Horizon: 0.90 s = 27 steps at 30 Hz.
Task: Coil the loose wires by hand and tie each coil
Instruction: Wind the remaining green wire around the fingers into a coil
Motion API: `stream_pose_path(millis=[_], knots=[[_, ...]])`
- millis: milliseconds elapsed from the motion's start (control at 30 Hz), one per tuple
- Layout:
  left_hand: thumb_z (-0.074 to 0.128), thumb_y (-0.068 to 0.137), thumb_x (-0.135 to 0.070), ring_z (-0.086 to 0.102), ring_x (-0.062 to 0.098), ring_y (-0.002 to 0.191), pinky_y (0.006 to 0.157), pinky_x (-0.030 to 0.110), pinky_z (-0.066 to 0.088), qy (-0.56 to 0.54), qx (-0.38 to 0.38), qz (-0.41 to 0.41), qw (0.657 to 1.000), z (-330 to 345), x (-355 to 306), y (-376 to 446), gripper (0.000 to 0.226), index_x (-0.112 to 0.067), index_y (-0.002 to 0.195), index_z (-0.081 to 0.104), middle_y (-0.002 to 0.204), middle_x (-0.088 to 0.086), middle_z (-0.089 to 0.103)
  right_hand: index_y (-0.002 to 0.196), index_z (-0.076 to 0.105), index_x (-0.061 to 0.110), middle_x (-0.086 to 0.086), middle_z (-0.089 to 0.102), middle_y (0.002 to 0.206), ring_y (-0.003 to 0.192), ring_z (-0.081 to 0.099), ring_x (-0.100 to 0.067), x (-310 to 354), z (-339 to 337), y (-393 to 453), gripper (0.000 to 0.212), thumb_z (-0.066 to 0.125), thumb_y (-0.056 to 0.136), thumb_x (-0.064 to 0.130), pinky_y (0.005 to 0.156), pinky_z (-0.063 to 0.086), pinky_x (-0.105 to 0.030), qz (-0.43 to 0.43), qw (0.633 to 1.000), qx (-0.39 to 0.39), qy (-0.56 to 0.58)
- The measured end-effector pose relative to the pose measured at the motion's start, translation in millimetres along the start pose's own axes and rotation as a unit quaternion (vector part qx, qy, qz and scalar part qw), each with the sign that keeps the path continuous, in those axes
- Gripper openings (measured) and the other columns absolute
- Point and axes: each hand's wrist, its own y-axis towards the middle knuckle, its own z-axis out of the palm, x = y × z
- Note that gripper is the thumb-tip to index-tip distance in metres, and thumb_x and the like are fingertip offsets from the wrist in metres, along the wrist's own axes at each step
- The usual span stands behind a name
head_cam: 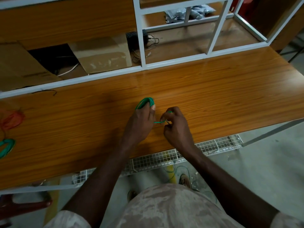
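A green wire coil (145,102) sticks out beyond the fingers of my left hand (139,124), which grips it over the wooden tabletop (213,96). A short green strand (158,122) runs from that hand across to my right hand (176,127). My right hand pinches the strand's end with curled fingers, and a small loop of green shows above its knuckles. Most of the coil is hidden under my left palm.
At the far left lie an orange wire bundle (12,120) and another green coil (6,147). A white metal frame (141,46) borders the table's back, with cardboard (105,55) behind it. A wire mesh tray (164,158) hangs under the front edge; loose wires (179,171) lie on the floor.
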Motion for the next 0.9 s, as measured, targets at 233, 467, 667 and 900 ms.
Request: stream_pose_path(millis=[233,467,667,900], knots=[[0.049,0.111,-0.045,0.067,0.007,0.068,0.06,0.022,0.052,-0.149,0.06,-0.094,0.982,-15,20,-7,0.04,-0.015,0.132,0.064,0.081,-0.004,0.063,0.11,0.073,0.022,0.004,0.073,0.099,0.073,0.069,-0.017,-25,-31,9,0.021,0.083,0.092,0.015,0.064,0.051,-0.034,0.052,0.986,0.137,0.076],[0.07,0.077,-0.074,0.063,0.008,0.075,0.07,0.033,0.05,-0.161,0.111,-0.081,0.977,-13,27,-16,0.078,-0.031,0.142,0.06,0.084,-0.006,0.065,0.095,0.084,0.02,0.003,0.078,0.085,0.076,0.07,-0.015,-29,-43,8,0.007,0.083,0.094,0.027,0.068,0.05,-0.038,0.067,0.988,0.074,0.119],[0.088,0.077,-0.046,0.056,0.006,0.066,0.065,0.034,0.046,-0.219,0.098,-0.082,0.967,-19,43,-18,0.075,-0.03,0.143,0.058,0.07,-0.014,0.058,0.093,0.082,0.005,0.0,0.067,0.068,0.051,0.051,-0.008,-40,-75,12,0.009,0.083,0.092,0.014,0.051,0.039,-0.024,0.167,0.953,0.044,0.248],[0.08,0.093,-0.044,0.062,0.007,0.082,0.075,0.033,0.053,-0.093,0.009,-0.086,0.992,-20,48,-16,0.069,-0.029,0.153,0.05,0.095,-0.004,0.062,0.09,0.082,-0.002,-0.002,0.065,0.065,0.043,0.046,0.0,-44,-72,16,0.007,0.082,0.09,0.005,0.046,0.033,-0.018,0.222,0.944,0.009,0.243]])
